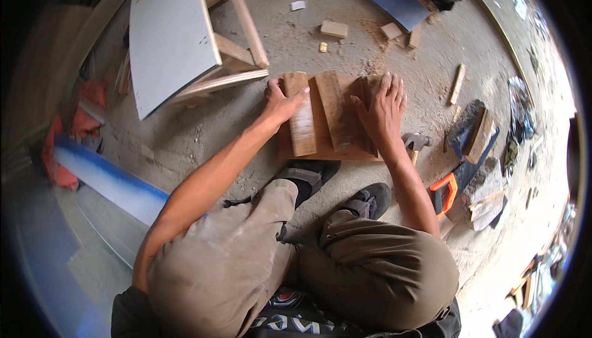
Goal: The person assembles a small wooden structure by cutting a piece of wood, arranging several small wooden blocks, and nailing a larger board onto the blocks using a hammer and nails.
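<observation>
A brown wooden board point(320, 148) lies flat on the dusty floor just beyond my feet. Three short wooden slats rest on it side by side: a left slat point(301, 122), a middle slat point(334, 111) and a right slat point(364, 94). My left hand point(280, 102) grips the outer edge of the left slat, thumb laid across its top. My right hand point(382, 111) presses flat, fingers spread, on the right slat and hides most of it.
A grey panel on a wooden frame point(169, 36) stands to the left. A hammer head point(416, 142) lies by my right wrist. An orange-handled saw point(445, 191), wood blocks point(481, 134) and offcuts point(333, 28) lie to the right and beyond. A blue-edged panel point(105, 181) lies lower left.
</observation>
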### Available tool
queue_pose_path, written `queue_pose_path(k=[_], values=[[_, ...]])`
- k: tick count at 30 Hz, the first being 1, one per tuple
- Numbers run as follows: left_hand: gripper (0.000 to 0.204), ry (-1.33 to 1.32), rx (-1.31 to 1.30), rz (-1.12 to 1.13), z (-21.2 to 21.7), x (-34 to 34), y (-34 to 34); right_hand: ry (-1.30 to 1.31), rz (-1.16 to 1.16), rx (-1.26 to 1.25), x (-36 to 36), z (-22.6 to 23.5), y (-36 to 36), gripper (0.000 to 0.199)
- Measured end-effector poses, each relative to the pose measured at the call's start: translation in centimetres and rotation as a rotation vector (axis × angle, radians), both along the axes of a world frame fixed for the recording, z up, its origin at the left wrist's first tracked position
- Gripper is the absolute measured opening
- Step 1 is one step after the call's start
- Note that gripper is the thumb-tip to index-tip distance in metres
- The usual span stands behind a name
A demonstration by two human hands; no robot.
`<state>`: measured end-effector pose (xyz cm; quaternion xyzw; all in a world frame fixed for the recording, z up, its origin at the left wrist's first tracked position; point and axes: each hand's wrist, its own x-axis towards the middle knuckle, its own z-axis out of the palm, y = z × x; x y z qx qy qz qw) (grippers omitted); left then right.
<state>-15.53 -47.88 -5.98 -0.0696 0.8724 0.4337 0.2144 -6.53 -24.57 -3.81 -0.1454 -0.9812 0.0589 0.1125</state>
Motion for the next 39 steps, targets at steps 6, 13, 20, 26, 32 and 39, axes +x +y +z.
queue_pose_path(k=[6, 13, 20, 26, 32, 39], values=[[0.053, 0.076, -0.138, -0.177, -0.9, 0.4, -4.3, -0.134, 0.536, -0.662, 0.6, -0.5, -7.6, 0.07], [0.052, -0.193, 0.275, 0.1, -2.0, 2.6, -6.0, -0.104, 0.481, -0.787, 1.2, -2.0, -11.5, 0.076], [0.056, -0.132, 0.101, -0.106, 0.3, 2.6, -5.4, -0.133, 0.458, -0.956, 1.6, -3.0, -11.6, 0.075], [0.059, -0.023, 0.05, -0.119, -0.8, 3.4, -5.4, -0.048, 0.426, -1.054, 2.4, -3.8, -11.8, 0.075], [0.053, -0.017, 0.052, -0.132, -2.0, 3.0, -5.8, -0.109, 0.449, -1.076, 2.3, -3.8, -12.0, 0.075], [0.047, -0.117, 0.18, -0.048, -1.2, 3.0, -4.5, 0.135, 0.411, -1.056, 2.6, -5.7, -12.6, 0.077]])
